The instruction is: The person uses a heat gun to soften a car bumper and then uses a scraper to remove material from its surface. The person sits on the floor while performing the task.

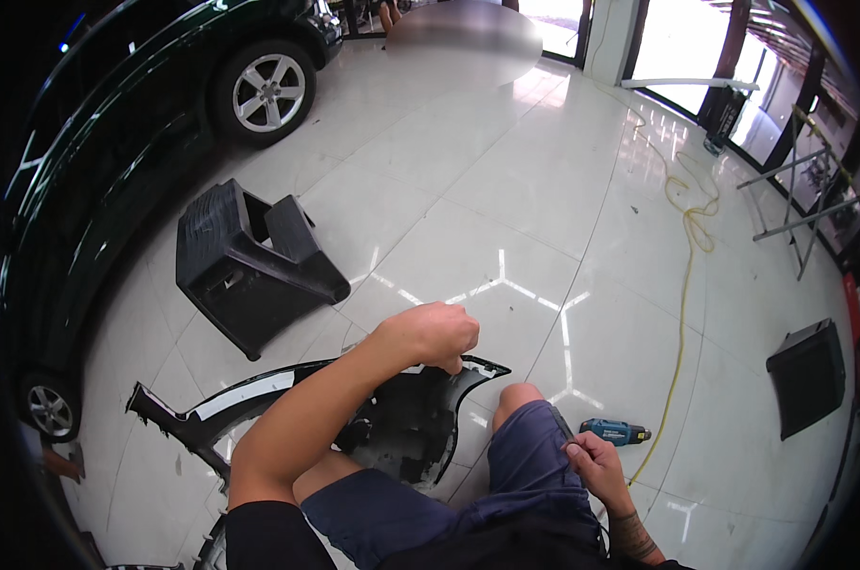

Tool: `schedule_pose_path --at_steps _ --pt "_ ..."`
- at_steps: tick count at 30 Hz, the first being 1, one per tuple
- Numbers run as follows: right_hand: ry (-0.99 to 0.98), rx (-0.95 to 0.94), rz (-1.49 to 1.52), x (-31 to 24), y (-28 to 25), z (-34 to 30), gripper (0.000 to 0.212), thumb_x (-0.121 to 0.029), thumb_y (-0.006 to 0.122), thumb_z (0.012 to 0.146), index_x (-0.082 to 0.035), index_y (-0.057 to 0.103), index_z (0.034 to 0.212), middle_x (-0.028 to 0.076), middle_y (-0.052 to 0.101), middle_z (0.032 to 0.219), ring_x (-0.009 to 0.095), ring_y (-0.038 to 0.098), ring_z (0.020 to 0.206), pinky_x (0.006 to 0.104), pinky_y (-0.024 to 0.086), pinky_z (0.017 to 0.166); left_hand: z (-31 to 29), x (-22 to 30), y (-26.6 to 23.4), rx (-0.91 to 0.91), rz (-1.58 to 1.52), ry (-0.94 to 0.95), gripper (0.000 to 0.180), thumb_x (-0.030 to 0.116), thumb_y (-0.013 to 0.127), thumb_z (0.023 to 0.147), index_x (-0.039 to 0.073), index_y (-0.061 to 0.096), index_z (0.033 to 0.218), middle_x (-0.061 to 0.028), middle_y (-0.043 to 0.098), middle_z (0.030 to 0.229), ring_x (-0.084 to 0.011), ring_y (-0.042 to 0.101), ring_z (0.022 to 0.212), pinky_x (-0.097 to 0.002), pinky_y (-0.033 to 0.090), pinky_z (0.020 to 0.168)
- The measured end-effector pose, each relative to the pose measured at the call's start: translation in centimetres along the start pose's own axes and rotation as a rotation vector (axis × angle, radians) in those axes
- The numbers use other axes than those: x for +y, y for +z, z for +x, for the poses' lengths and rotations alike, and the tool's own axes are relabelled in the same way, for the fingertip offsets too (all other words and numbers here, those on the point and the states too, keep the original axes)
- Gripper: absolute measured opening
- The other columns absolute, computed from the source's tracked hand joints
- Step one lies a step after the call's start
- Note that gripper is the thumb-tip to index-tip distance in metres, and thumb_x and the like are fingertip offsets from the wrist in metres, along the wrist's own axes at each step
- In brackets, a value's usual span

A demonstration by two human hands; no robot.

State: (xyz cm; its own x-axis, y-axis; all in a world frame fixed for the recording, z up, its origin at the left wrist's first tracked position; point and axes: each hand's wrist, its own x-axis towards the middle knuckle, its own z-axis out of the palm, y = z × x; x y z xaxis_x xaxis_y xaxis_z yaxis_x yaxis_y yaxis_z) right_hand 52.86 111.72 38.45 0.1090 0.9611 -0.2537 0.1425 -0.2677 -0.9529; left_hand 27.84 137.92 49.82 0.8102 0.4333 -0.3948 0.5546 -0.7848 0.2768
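A black plastic car bumper piece (406, 423) lies in front of my legs, with a curved arm at the left that carries a white strip (245, 394). My left hand (437, 334) is closed at the piece's upper edge, near its pointed right tip. Whatever its fingers hold is hidden from view. Beside my right knee, my right hand (596, 464) pinches a thin dark strip (565, 429). Just beyond that hand a teal heat gun (615, 433) rests on the floor, its nozzle pointing right.
An upturned black plastic step stool (249, 261) stands ahead to the left. Behind it is a dark green car (116, 142). A yellow hose (681, 351) snakes across the tiled floor at right. Farther right are another black stool (810, 380) and a metal stand (800, 209).
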Motion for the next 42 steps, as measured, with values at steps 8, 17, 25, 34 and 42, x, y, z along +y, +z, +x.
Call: schedule_pose_path --at_steps 8,17,25,34,42 --pt "0.042 0.107 0.163 1.4 -1.3 -1.8 0.018 -0.016 0.058 0.098 0.001 0.064 0.098 -0.003 0.053 0.067 0.003 0.044 0.059 0.0202 0.035 0.052 -4.5 2.2 4.5 0.481 0.073 -0.215 0.019 0.023 0.064 0.090 0.004 0.062 0.084 -0.0155 0.066 0.077 -0.0366 0.066 0.076 -0.0474 0.052 0.068" --pt "-0.019 0.061 0.113 0.6 -0.5 -0.4 0.017 -0.016 0.053 0.100 -0.002 0.062 0.097 -0.003 0.052 0.066 0.004 0.043 0.054 0.0198 0.033 0.050 -3.7 2.6 11.2 1.070 -0.060 -0.141 0.016 0.010 0.064 0.085 0.007 0.065 0.100 -0.0075 0.065 0.098 -0.0267 0.063 0.098 -0.0415 0.046 0.089" --pt "-0.082 0.179 0.338 1.2 -1.1 -0.5 0.022 -0.026 0.053 0.102 -0.005 0.055 0.103 -0.002 0.049 0.068 0.006 0.044 0.053 0.0221 0.033 0.045 -2.4 3.9 12.0 1.056 0.046 -0.302 0.026 0.006 0.058 0.079 0.006 0.062 0.104 -0.0094 0.059 0.099 -0.0268 0.057 0.102 -0.0406 0.042 0.093" --pt "-0.374 0.042 0.403 -3.9 2.6 0.3 0.030 -0.014 0.055 0.096 0.004 0.049 0.119 0.006 0.050 0.072 0.010 0.039 0.050 0.0214 0.030 0.041 -5.5 4.9 12.8 1.324 0.069 -0.292 0.031 0.011 0.067 0.082 0.008 0.066 0.112 -0.0115 0.062 0.101 -0.0272 0.060 0.105 -0.0415 0.045 0.093" --pt "-0.724 -0.471 -0.511 -6.6 13.4 4.3 0.024 -0.011 0.064 0.093 -0.004 0.059 0.115 0.009 0.065 0.098 0.019 0.061 0.087 0.0263 0.049 0.074 -10.7 13.3 19.6 1.472 -1.564 -0.070 0.025 0.025 0.059 0.101 0.001 0.062 0.106 -0.0025 0.063 0.080 -0.0130 0.061 0.066 -0.0263 0.049 0.063"
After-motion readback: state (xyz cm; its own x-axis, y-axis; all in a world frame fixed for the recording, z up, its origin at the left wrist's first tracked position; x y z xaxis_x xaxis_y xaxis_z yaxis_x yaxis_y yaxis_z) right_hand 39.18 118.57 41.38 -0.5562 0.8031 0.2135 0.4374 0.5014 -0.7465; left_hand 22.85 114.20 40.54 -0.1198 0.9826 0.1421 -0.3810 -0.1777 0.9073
